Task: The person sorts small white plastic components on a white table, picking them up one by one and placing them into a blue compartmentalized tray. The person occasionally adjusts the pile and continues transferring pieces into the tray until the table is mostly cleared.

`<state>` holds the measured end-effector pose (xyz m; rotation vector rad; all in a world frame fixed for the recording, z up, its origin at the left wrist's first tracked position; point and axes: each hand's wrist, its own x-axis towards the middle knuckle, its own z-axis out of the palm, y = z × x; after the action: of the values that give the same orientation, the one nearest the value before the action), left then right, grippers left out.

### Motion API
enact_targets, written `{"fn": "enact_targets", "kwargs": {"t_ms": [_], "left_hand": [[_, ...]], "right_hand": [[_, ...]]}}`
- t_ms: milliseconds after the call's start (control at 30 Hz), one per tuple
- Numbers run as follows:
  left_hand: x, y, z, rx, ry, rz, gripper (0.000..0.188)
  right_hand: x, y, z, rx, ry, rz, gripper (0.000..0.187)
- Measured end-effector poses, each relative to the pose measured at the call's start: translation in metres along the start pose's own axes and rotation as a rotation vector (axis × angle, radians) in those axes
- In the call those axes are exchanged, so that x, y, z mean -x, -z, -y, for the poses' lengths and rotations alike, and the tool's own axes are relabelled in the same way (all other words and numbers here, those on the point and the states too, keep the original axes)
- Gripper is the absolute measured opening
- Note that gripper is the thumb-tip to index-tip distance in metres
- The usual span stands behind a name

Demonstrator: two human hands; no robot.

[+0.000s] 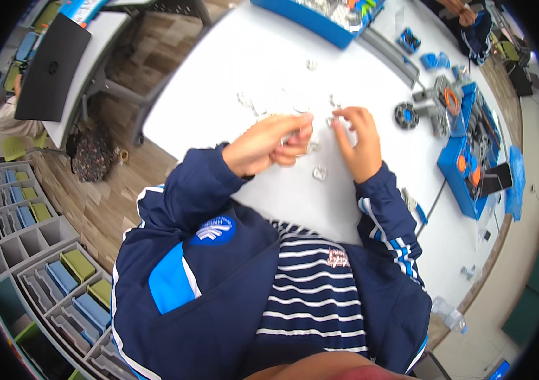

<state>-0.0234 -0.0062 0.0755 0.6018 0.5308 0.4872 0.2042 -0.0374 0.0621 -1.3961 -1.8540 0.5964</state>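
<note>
Navy sleeves with white and blue stripes lead up from the lower edge to the two hands, which meet over the near middle of the white counter (218, 82). Left hand (268, 142) is curled closed, fingers pinched on a small pale piece that is mostly hidden by them. Right hand (359, 142) is half open, fingertips bent down onto another small clear part (331, 120) at the counter surface; whether it grips or only touches, I cannot tell. One loose clear piece (320, 171) lies just below the hands, and more are scattered just beyond them, so the assembling looks barely begun, with most parts unjoined. Farther right sit a grey wheel (405, 115) and a blue robot kit (472, 145); a blue parts tray (320, 19) stands at the far edge.
</note>
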Motion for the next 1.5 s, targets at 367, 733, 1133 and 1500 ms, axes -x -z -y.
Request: {"fn": "enact_targets", "kwargs": {"t_ms": [367, 733, 1133, 1500], "left_hand": [[-0.197, 0.125, -0.23, -1.384, -1.316, -0.654, 0.049], [-0.215, 0.175, -0.235, -0.967, -1.149, -0.619, 0.048], [-0.091, 0.187, -0.159, -0.965, -1.063, -0.547, 0.033], [0.018, 0.122, -0.033, -1.372, -0.836, -0.531, 0.012]], "right_hand": [[0.005, -0.017, -0.042, 0.004, 0.03, 0.036, 0.016], [-0.077, 0.013, -0.006, -0.142, 0.214, -0.055, 0.015], [-0.296, -0.032, -0.056, 0.247, 0.016, -0.067, 0.028], [-0.152, -0.025, -0.087, 0.153, 0.335, 0.347, 0.028]]}}
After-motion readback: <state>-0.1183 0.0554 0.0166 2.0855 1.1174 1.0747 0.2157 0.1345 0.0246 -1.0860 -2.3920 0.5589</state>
